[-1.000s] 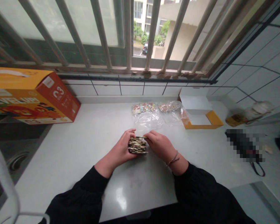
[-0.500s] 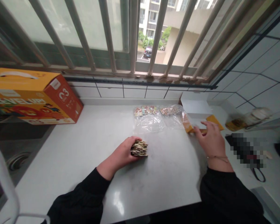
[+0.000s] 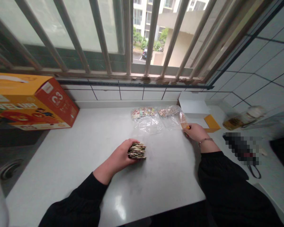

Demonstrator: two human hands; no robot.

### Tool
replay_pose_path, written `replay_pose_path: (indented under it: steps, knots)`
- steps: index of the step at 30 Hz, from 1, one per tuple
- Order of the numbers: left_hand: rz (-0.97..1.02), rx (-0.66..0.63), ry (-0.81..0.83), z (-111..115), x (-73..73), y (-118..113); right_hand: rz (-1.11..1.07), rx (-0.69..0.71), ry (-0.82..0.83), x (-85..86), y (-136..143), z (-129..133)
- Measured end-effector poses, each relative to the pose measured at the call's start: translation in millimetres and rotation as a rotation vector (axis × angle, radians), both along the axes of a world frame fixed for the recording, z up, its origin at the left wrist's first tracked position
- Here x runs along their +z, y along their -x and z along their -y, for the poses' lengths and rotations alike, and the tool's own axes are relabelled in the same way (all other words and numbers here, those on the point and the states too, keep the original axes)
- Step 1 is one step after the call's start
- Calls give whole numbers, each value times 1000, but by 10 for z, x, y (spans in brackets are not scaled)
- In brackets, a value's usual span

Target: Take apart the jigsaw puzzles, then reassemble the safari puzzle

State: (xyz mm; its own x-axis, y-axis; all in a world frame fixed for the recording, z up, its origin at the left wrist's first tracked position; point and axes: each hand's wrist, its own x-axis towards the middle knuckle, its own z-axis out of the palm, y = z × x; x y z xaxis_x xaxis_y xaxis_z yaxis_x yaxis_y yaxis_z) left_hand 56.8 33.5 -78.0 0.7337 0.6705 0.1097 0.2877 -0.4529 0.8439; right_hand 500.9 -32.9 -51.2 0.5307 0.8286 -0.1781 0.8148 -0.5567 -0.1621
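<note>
My left hand (image 3: 123, 154) is wrapped round a thick stack of thin pieces (image 3: 137, 151), edges facing right, low over the white counter. My right hand (image 3: 196, 132) pinches the near left corner of an open box (image 3: 212, 123), orange outside and white inside, whose white lid (image 3: 194, 102) stands up at the back. Left of that box lie two clear plastic bags, one with colourful pieces (image 3: 144, 112) and one with brownish pieces (image 3: 168, 111). The right bag's edge lies against the box's orange corner.
A large orange and red carton (image 3: 59, 102) stands at the left beside a sink (image 3: 11, 168). At the right are a jar lying on its side (image 3: 234, 122) and a dark pixelated item with a strap (image 3: 241, 148). A barred window is behind the counter (image 3: 90, 142).
My right hand has moved left along the box's near side to its left corner, and its fingers have closed there. My left hand keeps hold of the stack. The view has shifted slightly.
</note>
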Motion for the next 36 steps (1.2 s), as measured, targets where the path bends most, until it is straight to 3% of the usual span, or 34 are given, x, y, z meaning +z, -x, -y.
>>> replay_pose_path:
  steps: [10, 16, 25, 36]
  knots:
    - [14, 5, 6, 5, 34, -13, 354, -86, -96, -235, 597, 144]
    - [13, 2, 0, -1, 14, -5, 404, -53, -74, -305, 771, 162]
    - [4, -4, 4, -9, -4, -2, 444, -73, -50, -333, 779, 154]
    - [3, -1, 4, -8, -8, -7, 371, -210, -147, -294, 413, 111]
